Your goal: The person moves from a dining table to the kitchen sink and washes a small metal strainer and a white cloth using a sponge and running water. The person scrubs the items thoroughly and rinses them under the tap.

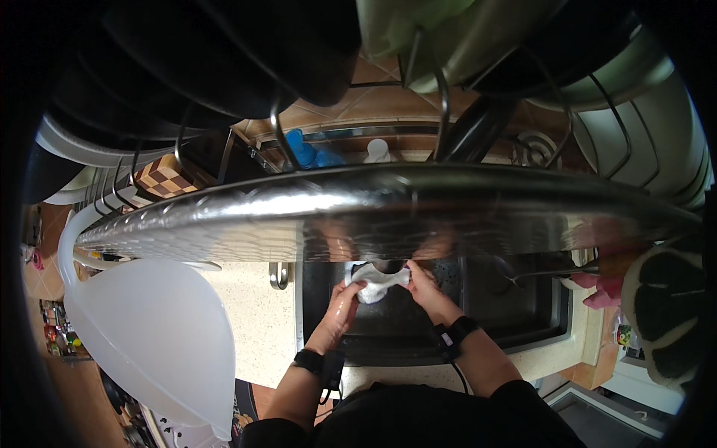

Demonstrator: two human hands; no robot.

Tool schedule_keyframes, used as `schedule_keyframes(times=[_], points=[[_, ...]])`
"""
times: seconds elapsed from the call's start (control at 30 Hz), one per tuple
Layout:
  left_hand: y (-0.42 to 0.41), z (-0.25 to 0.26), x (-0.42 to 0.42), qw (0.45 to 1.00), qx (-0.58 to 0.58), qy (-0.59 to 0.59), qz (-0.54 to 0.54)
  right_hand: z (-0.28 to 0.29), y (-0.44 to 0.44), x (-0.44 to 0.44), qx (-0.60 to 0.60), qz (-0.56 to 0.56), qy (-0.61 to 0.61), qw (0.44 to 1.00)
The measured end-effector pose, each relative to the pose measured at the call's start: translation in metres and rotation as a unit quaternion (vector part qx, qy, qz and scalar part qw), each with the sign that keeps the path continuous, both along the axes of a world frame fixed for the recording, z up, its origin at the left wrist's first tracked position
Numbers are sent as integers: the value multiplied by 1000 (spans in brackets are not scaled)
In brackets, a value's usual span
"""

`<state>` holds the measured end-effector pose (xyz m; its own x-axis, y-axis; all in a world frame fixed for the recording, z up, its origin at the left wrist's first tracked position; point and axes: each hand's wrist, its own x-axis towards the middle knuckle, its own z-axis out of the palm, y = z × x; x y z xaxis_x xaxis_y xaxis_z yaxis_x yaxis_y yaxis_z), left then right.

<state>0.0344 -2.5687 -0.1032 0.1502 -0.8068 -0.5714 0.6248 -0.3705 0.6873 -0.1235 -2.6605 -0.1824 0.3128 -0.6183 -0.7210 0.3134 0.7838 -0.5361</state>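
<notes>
A wet-looking white cloth [374, 285] is stretched between my two hands above the left basin of a dark double sink [386, 325]. My left hand [343, 305] grips the cloth's left side, thumb on top. The right end of the cloth is pinched in my right hand [423, 285]. A dark rounded piece, perhaps the faucet's end, sits right behind the cloth and hides part of it. Both wrists wear black straps with small devices.
A shiny metal dish rack [358, 193] with plates crosses the view above the sink. A white plastic ladle or scoop [157, 336] hangs at the left over the speckled counter [257, 319]. Blue bottles [311, 154] and a checkered wooden block [168, 176] stand behind. Pink cloth [605, 294] hangs right.
</notes>
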Motion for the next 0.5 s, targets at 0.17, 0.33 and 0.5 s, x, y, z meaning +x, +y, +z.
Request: schedule_keyframes(times=[0.17, 0.33, 0.5], points=[[-6, 20, -27, 994, 45, 75, -58, -4, 7, 11, 54, 47, 17, 997], [-7, 12, -23, 979, 55, 165, -104, -9, 27, 11, 32, 121, -254, 959], [-8, 16, 17, 976, 68, 128, -164, 28, 37, -1, 110, 186, -303, 928]])
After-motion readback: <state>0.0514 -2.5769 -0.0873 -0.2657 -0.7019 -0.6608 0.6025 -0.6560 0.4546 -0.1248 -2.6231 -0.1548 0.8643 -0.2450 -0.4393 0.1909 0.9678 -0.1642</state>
